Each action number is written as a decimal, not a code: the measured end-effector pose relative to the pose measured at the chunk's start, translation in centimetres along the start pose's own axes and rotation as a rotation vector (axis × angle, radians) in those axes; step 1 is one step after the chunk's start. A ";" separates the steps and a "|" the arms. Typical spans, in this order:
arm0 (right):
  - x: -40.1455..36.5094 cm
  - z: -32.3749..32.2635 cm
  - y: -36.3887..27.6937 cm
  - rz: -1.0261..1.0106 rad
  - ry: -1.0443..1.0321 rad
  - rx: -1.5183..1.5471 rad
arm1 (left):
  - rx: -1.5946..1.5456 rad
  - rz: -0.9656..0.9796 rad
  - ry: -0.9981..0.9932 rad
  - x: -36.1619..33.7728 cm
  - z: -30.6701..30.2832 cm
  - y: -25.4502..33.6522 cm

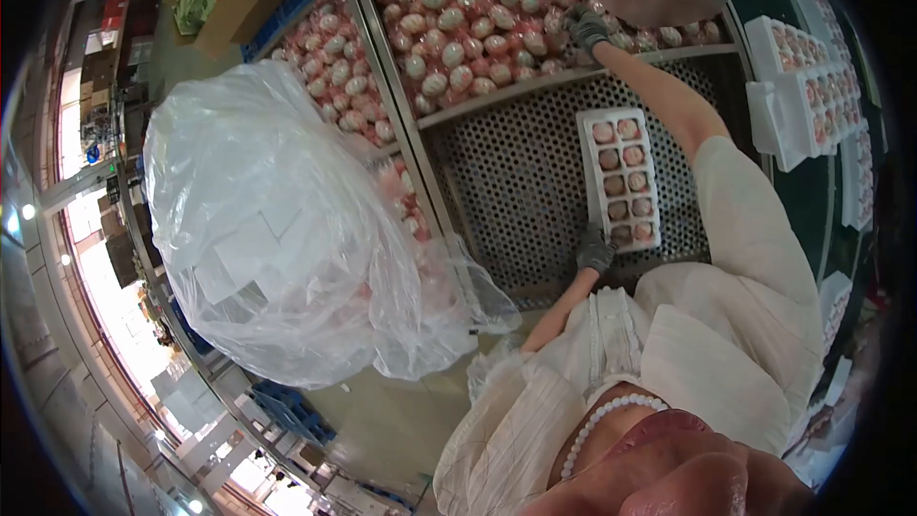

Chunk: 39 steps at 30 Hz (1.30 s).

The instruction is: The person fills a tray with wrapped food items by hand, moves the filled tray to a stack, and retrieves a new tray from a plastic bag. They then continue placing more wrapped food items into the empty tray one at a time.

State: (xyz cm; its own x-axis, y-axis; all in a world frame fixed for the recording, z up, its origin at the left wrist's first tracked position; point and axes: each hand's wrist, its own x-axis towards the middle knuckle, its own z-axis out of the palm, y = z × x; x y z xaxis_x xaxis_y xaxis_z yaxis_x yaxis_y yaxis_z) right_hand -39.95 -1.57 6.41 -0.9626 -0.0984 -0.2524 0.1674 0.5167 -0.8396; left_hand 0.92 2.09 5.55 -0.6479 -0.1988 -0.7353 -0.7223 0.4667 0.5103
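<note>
A white tray [654, 172] with two rows of round, pinkish and brownish eggs in its pockets rests on a perforated metal surface [516, 182]. My gloved left hand [594, 253] grips the tray's near left corner. Farther off, my gloved right hand [586, 27] reaches over the divider into a bin of plastic-wrapped eggs [478, 24], pale with pink showing through. Its fingers look curled down among the eggs, and whatever they hold is hidden.
Clear plastic sheeting [277, 229] bulges over the left side. Behind it is a narrower bin of wrapped eggs [349, 67]. White filled trays [802, 86] stand stacked at right. An open cardboard box [234, 0] sits at upper left. A metal divider [573, 86] edges the big bin.
</note>
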 end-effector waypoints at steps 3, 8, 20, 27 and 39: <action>-3.8 -4.0 2.0 -0.218 -0.073 -0.110 | -0.152 0.098 -0.345 -4.5 -5.0 3.3; -13.1 -10.6 3.5 -0.201 -0.216 0.311 | -0.258 0.470 -0.788 -6.0 -4.8 -0.1; -32.8 -17.9 1.0 -0.214 -0.028 0.386 | -0.093 0.372 -0.534 -12.3 -5.3 -5.1; -35.5 -17.8 3.2 -0.048 -0.013 0.425 | 0.260 0.351 0.043 -11.1 -5.1 -1.8; -35.8 -15.5 0.7 -0.080 0.017 0.446 | 0.567 0.363 0.056 -6.9 -3.6 -6.8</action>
State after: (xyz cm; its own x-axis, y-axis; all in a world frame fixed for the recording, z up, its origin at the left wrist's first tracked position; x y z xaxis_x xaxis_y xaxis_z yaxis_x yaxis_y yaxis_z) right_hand -8.64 15.47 22.29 -0.9789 -0.1070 -0.1738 0.1645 0.0903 -0.9822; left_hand 9.49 -2.77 8.76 -0.8480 0.0187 -0.5297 -0.2278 0.8895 0.3961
